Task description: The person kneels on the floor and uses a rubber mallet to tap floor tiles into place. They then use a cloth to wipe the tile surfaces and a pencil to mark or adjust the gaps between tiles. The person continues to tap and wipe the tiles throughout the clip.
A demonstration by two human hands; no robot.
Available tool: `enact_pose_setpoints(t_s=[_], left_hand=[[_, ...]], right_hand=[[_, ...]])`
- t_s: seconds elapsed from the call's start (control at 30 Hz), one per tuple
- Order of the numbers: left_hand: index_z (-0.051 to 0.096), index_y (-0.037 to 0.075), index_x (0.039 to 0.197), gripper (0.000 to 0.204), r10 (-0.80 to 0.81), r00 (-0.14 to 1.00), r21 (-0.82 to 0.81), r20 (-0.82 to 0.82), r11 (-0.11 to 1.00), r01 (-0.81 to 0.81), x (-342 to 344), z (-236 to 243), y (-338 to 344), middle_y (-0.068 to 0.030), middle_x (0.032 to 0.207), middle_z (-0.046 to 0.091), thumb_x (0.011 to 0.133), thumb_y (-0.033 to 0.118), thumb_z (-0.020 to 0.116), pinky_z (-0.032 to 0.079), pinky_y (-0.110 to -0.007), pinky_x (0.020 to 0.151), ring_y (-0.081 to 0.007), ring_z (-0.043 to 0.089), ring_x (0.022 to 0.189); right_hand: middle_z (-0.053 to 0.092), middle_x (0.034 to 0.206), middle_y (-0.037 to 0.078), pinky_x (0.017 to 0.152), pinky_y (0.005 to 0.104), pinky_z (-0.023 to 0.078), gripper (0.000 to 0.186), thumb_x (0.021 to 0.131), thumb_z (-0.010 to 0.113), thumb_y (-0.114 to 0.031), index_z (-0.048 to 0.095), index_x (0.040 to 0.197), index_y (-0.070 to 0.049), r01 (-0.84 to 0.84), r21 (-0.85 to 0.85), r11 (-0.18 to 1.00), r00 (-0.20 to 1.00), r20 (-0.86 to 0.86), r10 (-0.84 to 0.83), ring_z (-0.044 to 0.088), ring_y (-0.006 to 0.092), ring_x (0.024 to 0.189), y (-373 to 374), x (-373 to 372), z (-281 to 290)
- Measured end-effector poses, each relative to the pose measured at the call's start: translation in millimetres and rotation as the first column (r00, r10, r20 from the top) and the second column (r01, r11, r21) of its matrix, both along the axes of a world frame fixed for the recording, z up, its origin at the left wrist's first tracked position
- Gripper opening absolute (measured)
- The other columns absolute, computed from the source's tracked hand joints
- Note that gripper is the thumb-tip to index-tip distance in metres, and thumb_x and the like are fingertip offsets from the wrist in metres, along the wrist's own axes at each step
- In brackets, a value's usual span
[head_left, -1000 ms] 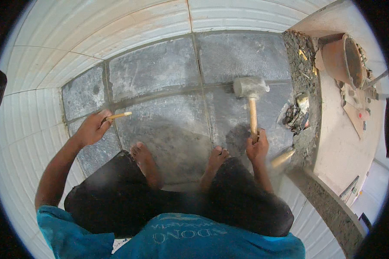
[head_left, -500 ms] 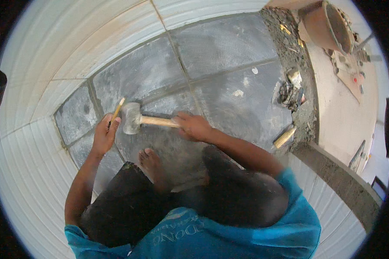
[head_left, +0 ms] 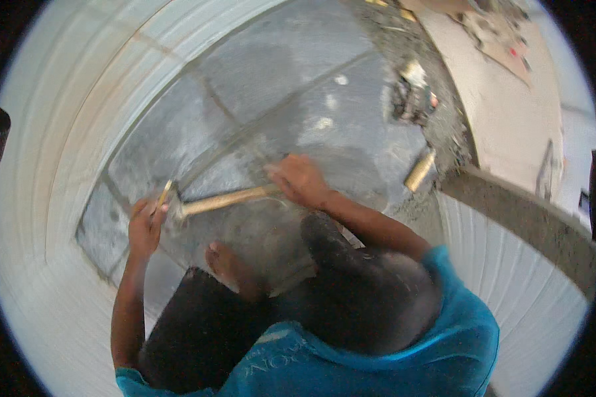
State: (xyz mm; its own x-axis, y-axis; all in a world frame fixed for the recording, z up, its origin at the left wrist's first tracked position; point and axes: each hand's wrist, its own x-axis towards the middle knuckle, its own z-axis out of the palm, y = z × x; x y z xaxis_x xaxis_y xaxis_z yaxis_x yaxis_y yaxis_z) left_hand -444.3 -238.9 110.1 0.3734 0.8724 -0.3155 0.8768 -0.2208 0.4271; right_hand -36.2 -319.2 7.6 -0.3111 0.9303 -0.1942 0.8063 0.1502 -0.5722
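My left hand (head_left: pixel 144 225) is closed around a short thin yellow stick (head_left: pixel 165 192), which points up and away from me. I cannot make out its exact kind. My right hand (head_left: pixel 299 182), smeared by motion, is at the near end of a mallet's pale wooden handle (head_left: pixel 228 200). Its fingers look wrapped over the handle end. The handle runs left, low over the grey floor tiles (head_left: pixel 258 73). The mallet's grey head, beside my left hand, is blurred and hard to separate from the tiles. My bare foot (head_left: pixel 228 264) rests on the floor just nearer to me.
White ribbed wall tiles (head_left: pixel 66 165) curve round the left. Along the right runs a rough mortar strip (head_left: pixel 444 86) with a crumpled wrapper (head_left: pixel 412 96) and a short yellowish piece (head_left: pixel 420 171). A raised grey ledge (head_left: pixel 516 215) lies nearer me at right.
The view has swung, so the floor and debris sit differently. More of the mallet's handle shows, and its head is less distinct. My left hand keeps hold of the yellow stick.
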Motion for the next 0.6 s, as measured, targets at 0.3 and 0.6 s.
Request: enact_pose_setpoints(t_s=[0.3,0.6], left_hand=[[0.073,0.004,0.101,0.027,-0.034,0.945,0.073,-0.325,0.995,0.061,-10.3,-57.4,74.6,-0.0184,0.103,0.068,0.094,0.03,0.071,0.052,-0.05,0.083,-0.0402,0.066,0.1],[0.064,0.004,0.123,0.043,-0.207,0.908,-0.054,-0.365,0.978,0.201,6.9,-79.2,138.5,-0.0224,0.122,0.067,0.088,0.025,0.077,0.052,-0.051,0.094,-0.0428,0.063,0.114]], right_hand=[[0.055,0.136,0.027,0.107,0.0552,0.041,0.067,0.08,0.081,-0.03,0.059,0.137,-0.004,0.704,0.694,0.153,0.186,0.028,-0.982,0.051,0.0446,0.125,12.1,226.2,13.5],[0.051,0.147,0.021,0.115,0.0504,0.042,0.054,0.086,0.077,-0.019,0.058,0.135,-0.008,0.51,0.339,0.791,0.859,-0.261,-0.442,0.053,0.043,0.132,32.0,112.8,8.3]])
